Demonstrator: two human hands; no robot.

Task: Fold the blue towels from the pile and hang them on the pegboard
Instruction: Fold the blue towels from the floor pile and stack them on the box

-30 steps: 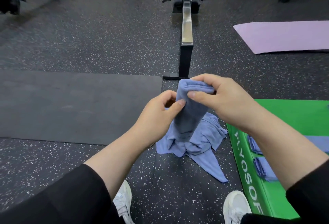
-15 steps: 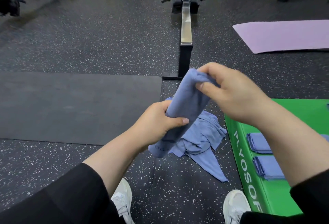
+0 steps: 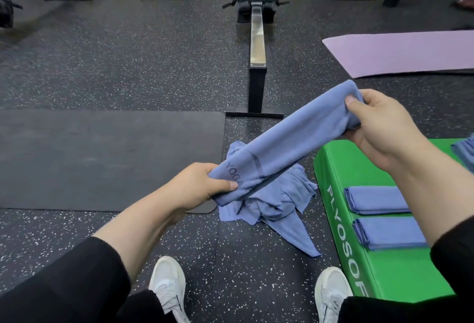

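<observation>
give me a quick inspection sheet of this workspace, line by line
surface: dark speckled rubber floor, with a black mat on it at the left
job's things: held towel stretched in a long folded strip between both hands; loose towel pile on the floor beneath; two folded towels on the green box; pegboard not in view
clutter: purple mat at the far right
grippers: left hand grips the strip's near end, right hand grips the far end
cables: nothing seen
surroundings: rowing machine straight ahead, rack frames along the wall
</observation>
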